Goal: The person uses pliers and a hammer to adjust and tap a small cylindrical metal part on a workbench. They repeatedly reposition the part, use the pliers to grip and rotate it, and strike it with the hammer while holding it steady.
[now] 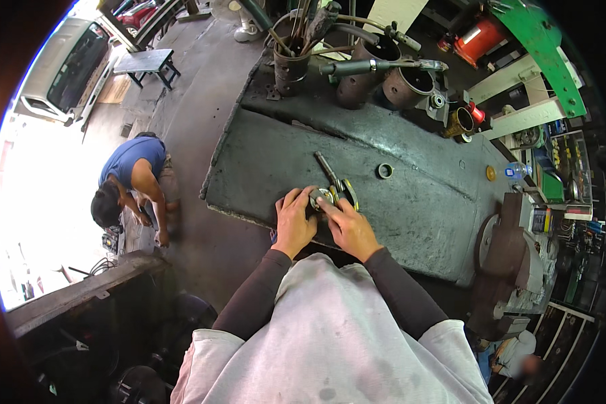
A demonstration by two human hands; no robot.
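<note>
At the near edge of the dark metal workbench, my left hand curls its fingers around the left side of a small round metal part. My right hand closes on the same part from the right, its index finger laid across the top. Fingers cover much of the part, so its exact kind does not show. Just beyond it lies a metal rod-shaped tool, pointing away from me. A yellowish curved piece sits beside my right fingertips. Farther right, a short metal ring rests on the bench.
Rusty cans hold tools at the bench's back, with a black-handled tool lying across other cans. A heavy vise-like block stands right. At left, a person in blue bends low; another person is at lower right.
</note>
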